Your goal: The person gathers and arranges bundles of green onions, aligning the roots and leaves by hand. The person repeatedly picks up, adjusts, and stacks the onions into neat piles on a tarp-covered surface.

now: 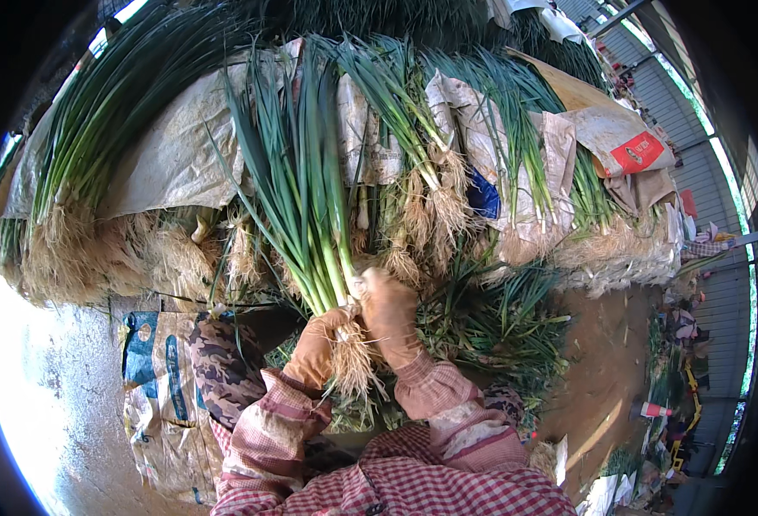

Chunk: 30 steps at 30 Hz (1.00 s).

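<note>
A bunch of green onions [301, 213] with long leaves stands tilted before me, its pale roots [351, 361] hanging down. My left hand [319, 345], in a brown glove, is closed around the stems just above the roots. My right hand [388, 316], gloved too and blurred, touches the white stem bases from the right side; its fingertips seem to pinch a stem, but what exactly they hold cannot be told. Behind the bunch, more green onions [411, 138] lie with their roots towards me.
A long pile of green onions [95, 142] is partly covered by woven sacks [179, 142]. Loose green leaves [495, 322] lie on the ground below, at the right. A printed sack [175, 413] lies at my left. Brown floor [598, 374] shows on the right.
</note>
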Available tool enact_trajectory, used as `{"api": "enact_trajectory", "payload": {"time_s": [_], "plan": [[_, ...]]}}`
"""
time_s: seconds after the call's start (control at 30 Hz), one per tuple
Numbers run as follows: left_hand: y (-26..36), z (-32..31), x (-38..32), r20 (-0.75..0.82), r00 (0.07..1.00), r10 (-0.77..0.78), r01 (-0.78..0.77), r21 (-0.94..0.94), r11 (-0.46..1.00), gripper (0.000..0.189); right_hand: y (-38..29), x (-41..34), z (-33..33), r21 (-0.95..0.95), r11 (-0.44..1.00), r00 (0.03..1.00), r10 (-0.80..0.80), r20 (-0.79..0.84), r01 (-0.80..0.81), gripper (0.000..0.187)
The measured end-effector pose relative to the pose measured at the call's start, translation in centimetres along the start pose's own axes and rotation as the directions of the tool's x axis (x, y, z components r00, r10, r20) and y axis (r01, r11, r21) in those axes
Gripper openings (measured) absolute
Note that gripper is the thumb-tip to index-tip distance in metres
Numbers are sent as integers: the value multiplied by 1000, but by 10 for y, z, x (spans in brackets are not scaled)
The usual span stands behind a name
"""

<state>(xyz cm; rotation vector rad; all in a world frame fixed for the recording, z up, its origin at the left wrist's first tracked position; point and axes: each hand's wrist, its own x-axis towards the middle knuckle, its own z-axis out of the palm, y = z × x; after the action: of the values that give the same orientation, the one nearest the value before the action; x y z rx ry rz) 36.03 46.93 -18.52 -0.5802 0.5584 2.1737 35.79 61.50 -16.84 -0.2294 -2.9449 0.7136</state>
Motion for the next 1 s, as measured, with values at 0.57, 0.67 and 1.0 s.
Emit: {"api": "enact_trajectory", "payload": {"time_s": [0.57, 0.67, 1.0], "plan": [[-4, -6, -5, 301, 950, -86, 131, -132, 983, 40, 9, 25, -10, 825, -166, 835, 7, 550, -541, 23], [-4, -7, -5, 281, 956, -86, 98, -27, 995, 36, 19, 29, -3, 803, -169, 819, -64, 570, -572, 19], [-20, -6, -3, 444, 895, 37, 119, -318, 940, 42, 44, -24, -31, 854, -343, 828, 274, 489, -391, 20]]}}
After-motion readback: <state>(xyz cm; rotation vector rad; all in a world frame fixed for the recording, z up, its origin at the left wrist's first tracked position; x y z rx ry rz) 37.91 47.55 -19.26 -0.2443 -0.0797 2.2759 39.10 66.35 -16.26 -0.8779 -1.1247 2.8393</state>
